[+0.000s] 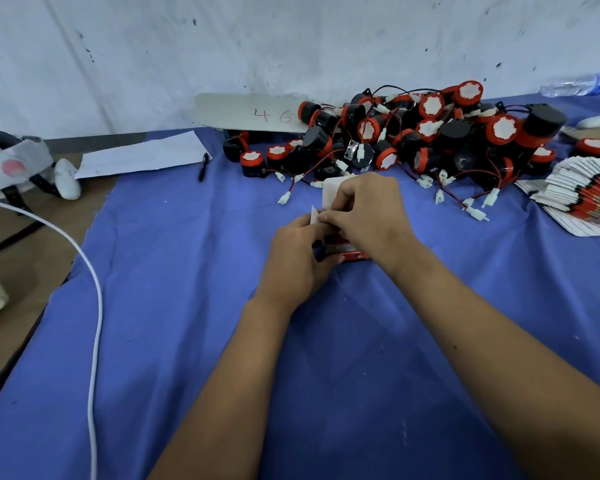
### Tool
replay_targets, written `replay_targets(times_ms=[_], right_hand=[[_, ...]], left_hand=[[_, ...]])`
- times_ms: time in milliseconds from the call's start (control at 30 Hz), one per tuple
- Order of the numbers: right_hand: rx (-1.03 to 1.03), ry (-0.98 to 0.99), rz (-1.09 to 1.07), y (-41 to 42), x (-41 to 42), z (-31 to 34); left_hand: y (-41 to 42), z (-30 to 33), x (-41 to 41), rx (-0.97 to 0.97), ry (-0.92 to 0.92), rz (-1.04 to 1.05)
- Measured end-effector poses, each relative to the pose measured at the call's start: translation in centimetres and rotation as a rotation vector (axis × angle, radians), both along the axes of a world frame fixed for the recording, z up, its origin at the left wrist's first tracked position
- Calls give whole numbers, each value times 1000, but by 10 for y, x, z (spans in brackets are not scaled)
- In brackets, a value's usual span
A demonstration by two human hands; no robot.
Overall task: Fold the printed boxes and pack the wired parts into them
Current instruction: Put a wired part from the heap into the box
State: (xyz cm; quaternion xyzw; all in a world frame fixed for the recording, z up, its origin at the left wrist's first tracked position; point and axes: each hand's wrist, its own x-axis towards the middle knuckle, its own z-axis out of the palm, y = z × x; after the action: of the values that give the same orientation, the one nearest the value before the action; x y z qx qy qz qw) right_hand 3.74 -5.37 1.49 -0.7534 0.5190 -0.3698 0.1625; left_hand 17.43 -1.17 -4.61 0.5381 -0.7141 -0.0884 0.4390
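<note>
A blue cloth (pixel 174 289) covers most of the frame, spread over a brown table surface (pixel 21 271) that shows along the left edge. Behind it a scuffed white wall (pixel 222 46) fills the top of the frame.

In the upper right of centre lies a large heap of wired parts (pixel 430 133): black round bodies with red rings and white faces, trailing red and black wires that end in white plug connectors. No writing on them can be read.

At the right edge, just below the heap, a fanned stack of flat printed boxes (pixel 582 199) shows red, black and white print, too small to read.

At upper centre, against the wall, a grey cardboard strip (pixel 250 112) bears the handwritten red number "46". Left of it lies a sheet of white paper (pixel 142 155), with a black pen (pixel 203 166) beside its right end. A white cable (pixel 96 306) curves down the left side of the frame. A clear plastic bottle (pixel 575 84) lies at the far upper right; its label is blurred.

In the middle of the frame both hands work on one printed box (pixel 354 252), held just above the cloth in front of the heap. The left hand (pixel 298 261) grips its lower left side with curled fingers. The right hand (pixel 368 209) pinches a white flap at the top. The box's red face carries white lettering, illegible here.
</note>
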Motion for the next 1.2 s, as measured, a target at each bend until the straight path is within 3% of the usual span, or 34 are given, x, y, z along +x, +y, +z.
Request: replay_targets(times_ms=[400, 500, 633, 800, 1033, 1200], right_hand=[[-34, -42, 26, 0, -7, -8], [-33, -47, 30, -1, -9, -10], [-84, 75, 109, 3, -7, -12], [-89, 216, 300, 8, -15, -14], [58, 213, 164, 9, -19, 4], [107, 540, 292, 7, -16, 16]], left_hand=[[0, -1, 3, 22, 155, -61], [1, 0, 0, 45, 265, -93], [0, -2, 1, 147, 349, -80], [-2, -4, 1, 137, 350, -80], [1, 0, 1, 178, 375, -134], [4, 2, 0, 128, 313, -152]])
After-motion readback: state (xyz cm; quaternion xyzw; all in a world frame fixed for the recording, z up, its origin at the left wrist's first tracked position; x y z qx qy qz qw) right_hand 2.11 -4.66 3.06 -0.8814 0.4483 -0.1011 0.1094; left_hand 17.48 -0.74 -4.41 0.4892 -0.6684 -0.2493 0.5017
